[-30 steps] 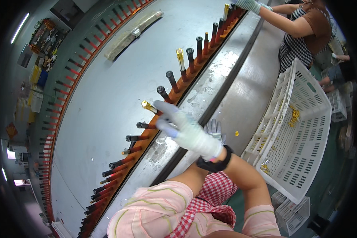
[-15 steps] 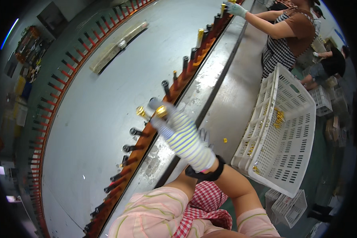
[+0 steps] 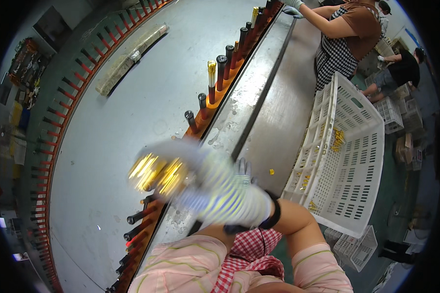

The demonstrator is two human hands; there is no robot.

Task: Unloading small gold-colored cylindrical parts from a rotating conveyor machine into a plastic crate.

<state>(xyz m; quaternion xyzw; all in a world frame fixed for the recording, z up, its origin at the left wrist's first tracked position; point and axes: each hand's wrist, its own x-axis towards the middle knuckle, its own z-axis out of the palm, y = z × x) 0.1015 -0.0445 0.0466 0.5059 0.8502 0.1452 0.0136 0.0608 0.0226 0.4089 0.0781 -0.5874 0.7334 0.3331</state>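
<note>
My right hand [image 3: 215,185], in a striped glove with a black band at the wrist, is closed and blurred by motion. At its fingers are shiny gold pieces [image 3: 159,173], too smeared to name. It hangs over the near edge of a row of upright posts. Beneath the right forearm my left hand [image 3: 244,172] shows in part, gloved, its fingers stretched out over the metal table [image 3: 274,112]. Up the row a gold and silver cylinder [image 3: 211,74] stands on a red post. The neighbouring posts [image 3: 221,68] have black tops.
A white perforated crate [image 3: 362,161] with small gold pieces stands to the right. One yellow scrap [image 3: 272,172] lies on the table. A long wrapped bar [image 3: 132,58] rests on the pale surface inside the post line. A person in a checked apron [image 3: 335,53] works farther up.
My right hand has swung left and toward me, away from the posts it was at. A gold cylinder now stands on a post beyond it. The view has shifted slightly.
</note>
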